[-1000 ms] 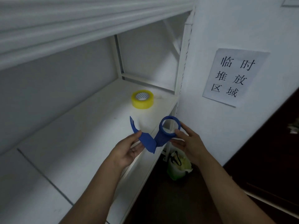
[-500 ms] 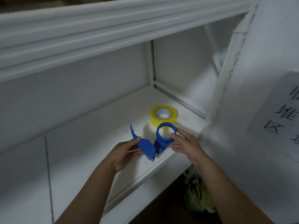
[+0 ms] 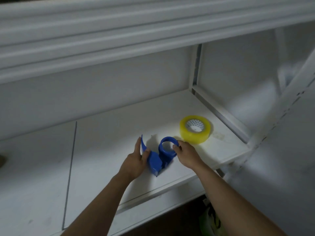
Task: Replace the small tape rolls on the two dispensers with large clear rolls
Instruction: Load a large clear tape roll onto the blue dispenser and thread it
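A blue plastic tape dispenser (image 3: 156,160) with no roll on its round hub is held low over the white shelf (image 3: 105,150). My left hand (image 3: 136,160) grips its curved blade guard from the left. My right hand (image 3: 185,154) pinches the rim of the round hub from the right. A large yellowish clear tape roll (image 3: 195,129) lies flat on the shelf just behind and to the right of my right hand.
The shelf above (image 3: 119,36) overhangs closely. A white upright post (image 3: 289,92) bounds the shelf on the right. A scrap of clear tape (image 3: 219,135) lies beside the roll. A green-white bag (image 3: 211,222) sits on the dark floor below.
Both hands have carried the dispenser forward and down over the shelf, closer to the tape roll. My head has turned left, so the wall sign has left the view.
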`<action>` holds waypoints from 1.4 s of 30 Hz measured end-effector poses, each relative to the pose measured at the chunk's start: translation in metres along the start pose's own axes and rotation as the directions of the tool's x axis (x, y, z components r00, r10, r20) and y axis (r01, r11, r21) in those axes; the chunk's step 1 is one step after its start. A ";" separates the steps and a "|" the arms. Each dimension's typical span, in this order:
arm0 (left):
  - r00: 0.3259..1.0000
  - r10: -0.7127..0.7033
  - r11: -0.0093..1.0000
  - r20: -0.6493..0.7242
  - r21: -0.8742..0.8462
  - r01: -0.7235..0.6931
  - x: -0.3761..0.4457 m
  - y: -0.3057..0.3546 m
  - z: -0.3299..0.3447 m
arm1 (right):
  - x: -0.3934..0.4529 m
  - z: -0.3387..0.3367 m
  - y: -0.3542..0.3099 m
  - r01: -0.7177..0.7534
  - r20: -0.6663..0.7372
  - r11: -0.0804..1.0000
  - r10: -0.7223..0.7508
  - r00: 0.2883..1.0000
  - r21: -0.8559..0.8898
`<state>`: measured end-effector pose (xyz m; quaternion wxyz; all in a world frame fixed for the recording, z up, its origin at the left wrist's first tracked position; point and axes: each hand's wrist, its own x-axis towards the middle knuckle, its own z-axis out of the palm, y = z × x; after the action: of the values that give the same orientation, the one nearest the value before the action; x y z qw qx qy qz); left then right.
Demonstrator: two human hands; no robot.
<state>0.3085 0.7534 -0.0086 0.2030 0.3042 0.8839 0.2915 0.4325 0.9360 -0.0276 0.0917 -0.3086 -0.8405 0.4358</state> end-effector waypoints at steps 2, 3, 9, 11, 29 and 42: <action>1.000 -0.001 1.000 0.004 0.019 0.001 0.004 -0.006 0.000 | 0.004 0.002 -0.002 0.031 -0.005 0.998 -0.031 1.000 -0.052; 1.000 0.006 0.999 0.000 0.035 -0.006 0.005 -0.008 0.001 | 0.007 0.003 -0.003 0.043 -0.006 0.996 -0.044 0.999 -0.078; 0.956 0.196 0.933 -0.218 0.343 -0.113 0.007 -0.016 0.001 | 0.010 0.008 0.002 0.117 -0.057 0.969 -0.132 0.990 -0.218; 0.896 0.363 0.869 -0.256 0.440 -0.226 0.011 -0.015 0.005 | 0.010 0.007 0.009 0.125 -0.113 0.953 -0.161 0.980 -0.275; 0.990 0.130 0.751 0.052 0.647 -0.132 0.008 0.047 0.017 | 0.040 -0.055 0.036 0.026 -0.099 0.705 -0.136 0.986 -0.709; 0.992 0.125 0.733 0.037 0.670 -0.117 0.000 0.051 0.019 | 0.016 -0.061 -0.013 0.303 0.081 0.787 -0.310 0.947 -0.538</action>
<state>0.3400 0.7940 0.0096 0.0561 0.4121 0.9088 -0.0319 0.4400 0.9813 0.0172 0.0746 -0.1839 -0.9674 0.1571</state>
